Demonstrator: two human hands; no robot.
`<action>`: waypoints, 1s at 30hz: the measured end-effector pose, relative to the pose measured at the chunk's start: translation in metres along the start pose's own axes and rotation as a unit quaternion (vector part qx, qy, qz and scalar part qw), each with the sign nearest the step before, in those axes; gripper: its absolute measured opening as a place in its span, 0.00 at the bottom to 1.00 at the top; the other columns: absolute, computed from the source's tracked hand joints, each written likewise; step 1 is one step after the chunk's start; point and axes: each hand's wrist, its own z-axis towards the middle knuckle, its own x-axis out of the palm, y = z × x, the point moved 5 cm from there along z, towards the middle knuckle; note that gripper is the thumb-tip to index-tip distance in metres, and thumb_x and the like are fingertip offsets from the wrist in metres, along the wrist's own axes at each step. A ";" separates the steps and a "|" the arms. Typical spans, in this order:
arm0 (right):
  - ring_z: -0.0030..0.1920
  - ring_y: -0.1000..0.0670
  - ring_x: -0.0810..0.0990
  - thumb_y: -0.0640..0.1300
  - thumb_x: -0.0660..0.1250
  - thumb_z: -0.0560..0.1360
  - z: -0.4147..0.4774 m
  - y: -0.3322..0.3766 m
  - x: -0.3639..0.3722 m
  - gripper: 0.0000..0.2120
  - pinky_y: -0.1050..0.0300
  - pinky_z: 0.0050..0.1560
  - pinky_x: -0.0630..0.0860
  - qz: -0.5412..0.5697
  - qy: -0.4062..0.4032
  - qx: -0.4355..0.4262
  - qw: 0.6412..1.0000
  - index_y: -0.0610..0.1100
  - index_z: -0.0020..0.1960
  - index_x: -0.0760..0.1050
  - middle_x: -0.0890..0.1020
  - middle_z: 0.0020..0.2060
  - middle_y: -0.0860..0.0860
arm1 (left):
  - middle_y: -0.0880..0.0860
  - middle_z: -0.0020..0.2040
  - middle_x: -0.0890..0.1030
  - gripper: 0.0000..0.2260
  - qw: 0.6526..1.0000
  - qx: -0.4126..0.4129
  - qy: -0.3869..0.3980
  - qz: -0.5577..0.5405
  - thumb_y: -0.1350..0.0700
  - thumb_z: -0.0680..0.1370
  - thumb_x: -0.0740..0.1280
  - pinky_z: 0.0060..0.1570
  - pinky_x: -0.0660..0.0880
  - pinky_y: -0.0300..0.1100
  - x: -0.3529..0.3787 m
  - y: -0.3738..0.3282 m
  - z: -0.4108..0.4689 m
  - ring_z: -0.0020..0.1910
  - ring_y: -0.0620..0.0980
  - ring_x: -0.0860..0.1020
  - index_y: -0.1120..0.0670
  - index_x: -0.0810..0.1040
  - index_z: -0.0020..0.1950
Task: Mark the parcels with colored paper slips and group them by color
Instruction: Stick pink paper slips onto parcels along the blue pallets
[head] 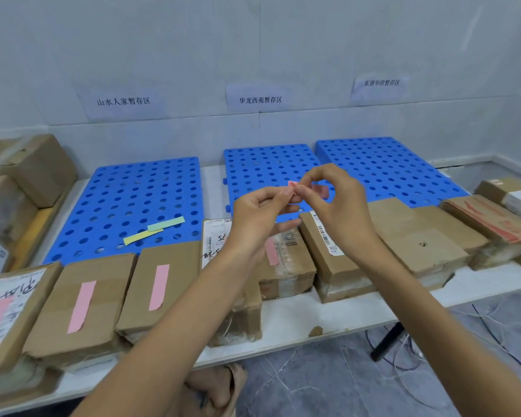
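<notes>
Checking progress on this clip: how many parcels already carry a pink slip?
4, all front row: far-left parcel, second parcel, third parcel, and fourth parcel below the left hand. The forearms may hide more.

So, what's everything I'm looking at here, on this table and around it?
Perforated boards: three, blue, side by side on the table by the wall.
Wall signs: three, white with black writing, above the boards.
Parcels: ten or more, mostly brown cardboard, along the table's front and stacked far left.
Stuck slips: four, pink, one each on four front parcels.
Loose slips: one green, one yellow, on the left board.
Table: one, white.
Cables: several, dark, on the grey floor at right.
Held slip: one, pink, between both hands.
Left hand, right hand: pinching the held slip.
</notes>
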 end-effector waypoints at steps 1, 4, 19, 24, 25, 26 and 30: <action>0.43 0.64 0.76 0.46 0.70 0.75 0.000 -0.003 0.001 0.06 0.76 0.47 0.66 0.002 0.008 0.006 1.000 0.43 0.43 0.76 0.80 0.41 0.51 | 0.54 0.43 0.84 0.06 1.000 -0.004 -0.007 0.001 0.57 0.78 0.68 0.34 0.78 0.36 0.000 0.002 0.000 0.39 0.44 0.82 0.59 0.81 0.47; 0.45 0.58 0.76 0.46 0.68 0.76 0.005 -0.016 -0.004 0.06 0.74 0.46 0.66 0.013 0.002 0.035 0.999 0.45 0.43 0.75 0.80 0.41 0.53 | 0.54 0.42 0.82 0.05 0.999 -0.020 -0.034 -0.011 0.59 0.79 0.66 0.33 0.79 0.37 -0.002 0.008 0.001 0.38 0.46 0.81 0.59 0.79 0.46; 0.40 0.52 0.83 0.42 0.66 0.77 -0.003 -0.086 -0.045 0.04 0.58 0.42 0.77 -0.045 0.076 0.012 0.996 0.43 0.45 0.72 0.85 0.39 0.51 | 0.56 0.45 0.77 0.05 0.991 -0.043 -0.116 -0.049 0.59 0.81 0.61 0.32 0.81 0.40 -0.019 0.019 0.011 0.41 0.49 0.80 0.61 0.73 0.50; 0.50 0.61 0.80 0.39 0.68 0.76 -0.026 -0.108 -0.030 0.03 0.71 0.50 0.73 -0.104 0.221 -0.008 0.970 0.40 0.46 0.76 0.84 0.46 0.54 | 0.57 0.47 0.78 0.06 0.993 -0.044 -0.106 -0.042 0.59 0.81 0.62 0.32 0.81 0.40 -0.015 0.021 0.007 0.42 0.49 0.81 0.62 0.73 0.52; 0.52 0.62 0.79 0.41 0.69 0.75 -0.028 -0.108 -0.031 0.02 0.72 0.52 0.72 -0.103 0.226 0.000 0.969 0.43 0.45 0.76 0.84 0.47 0.54 | 0.56 0.47 0.78 0.06 0.993 -0.045 -0.102 -0.039 0.59 0.81 0.62 0.33 0.81 0.40 -0.014 0.022 0.006 0.42 0.48 0.81 0.62 0.73 0.53; 0.53 0.63 0.79 0.44 0.69 0.75 -0.028 -0.108 -0.032 0.03 0.71 0.54 0.72 -0.107 0.234 0.013 0.966 0.46 0.43 0.76 0.84 0.48 0.55 | 0.56 0.47 0.78 0.06 0.993 -0.047 -0.098 -0.037 0.59 0.81 0.62 0.33 0.81 0.40 -0.013 0.022 0.005 0.41 0.47 0.82 0.62 0.73 0.53; 0.46 0.63 0.79 0.48 0.67 0.76 -0.020 -0.106 -0.034 0.08 0.72 0.45 0.70 -0.102 0.237 0.055 0.965 0.45 0.45 0.82 0.84 0.44 0.56 | 0.56 0.47 0.79 0.08 0.994 -0.055 -0.084 -0.040 0.59 0.81 0.62 0.34 0.80 0.39 -0.008 0.023 0.001 0.34 0.44 0.83 0.62 0.74 0.55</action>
